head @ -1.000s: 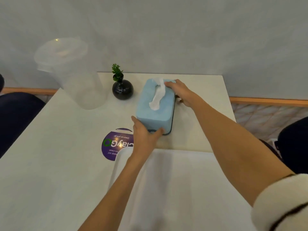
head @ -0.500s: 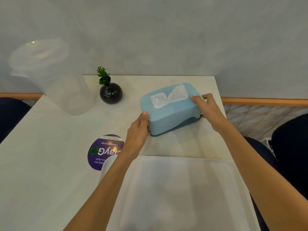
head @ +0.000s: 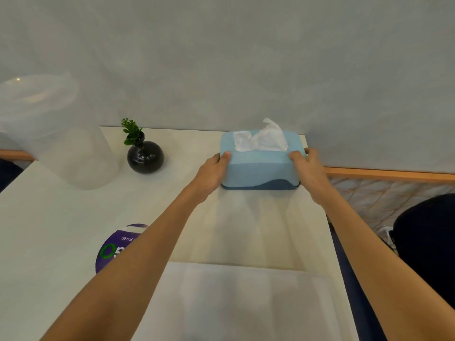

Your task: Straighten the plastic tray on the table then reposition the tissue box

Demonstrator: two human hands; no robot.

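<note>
A light blue tissue box (head: 261,168) with a dark blue base and a white tissue sticking up stands at the table's far right corner, its long side square to me and close to the wall. My left hand (head: 211,174) grips its left end and my right hand (head: 307,172) grips its right end. A translucent white plastic tray (head: 246,303) lies flat at the near edge of the table, between my forearms, its sides parallel to the table edges.
A round black vase (head: 145,156) with a green sprig stands left of the box. A tall clear plastic container (head: 56,134) sits at the far left. A purple round sticker (head: 115,247) marks the white table (head: 49,230). Dark seats flank the table.
Both hands turned the tissue box from lengthwise to crosswise and moved it back into the far right corner, against the wall.
</note>
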